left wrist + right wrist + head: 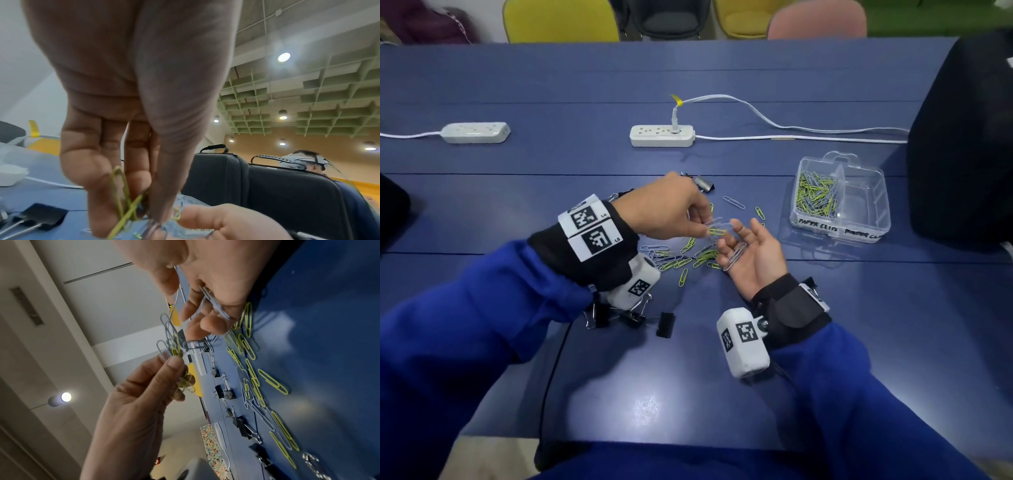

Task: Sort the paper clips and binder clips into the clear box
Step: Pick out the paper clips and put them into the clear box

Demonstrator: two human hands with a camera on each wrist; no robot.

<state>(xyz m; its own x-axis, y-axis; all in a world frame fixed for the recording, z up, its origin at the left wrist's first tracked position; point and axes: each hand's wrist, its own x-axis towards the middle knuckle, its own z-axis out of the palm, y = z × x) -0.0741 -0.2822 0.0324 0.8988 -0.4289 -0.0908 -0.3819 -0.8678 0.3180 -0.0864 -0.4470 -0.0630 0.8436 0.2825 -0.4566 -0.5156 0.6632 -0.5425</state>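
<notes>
My left hand (pixel 707 226) pinches a small tangle of grey and yellow-green paper clips (pixel 718 229) between thumb and fingertips; the left wrist view shows the yellow-green ones (pixel 123 201) in the pinch. My right hand (pixel 736 248) lies palm up just beside it, fingers curled round grey paper clips (pixel 736 256), also visible as grey paper clips (pixel 216 305) in the right wrist view. Loose paper clips (pixel 681 258) lie under both hands. The clear box (pixel 859 236) stands to the right, its left compartment holding paper clips (pixel 816 195), its right one bare.
Black binder clips (pixel 666 323) lie near my left wrist, and another binder clip (pixel 704 183) lies beyond the left hand. Two white power strips (pixel 661 135) with cables cross the blue table (pixel 722 359). A black case (pixel 962 144) stands at the right edge.
</notes>
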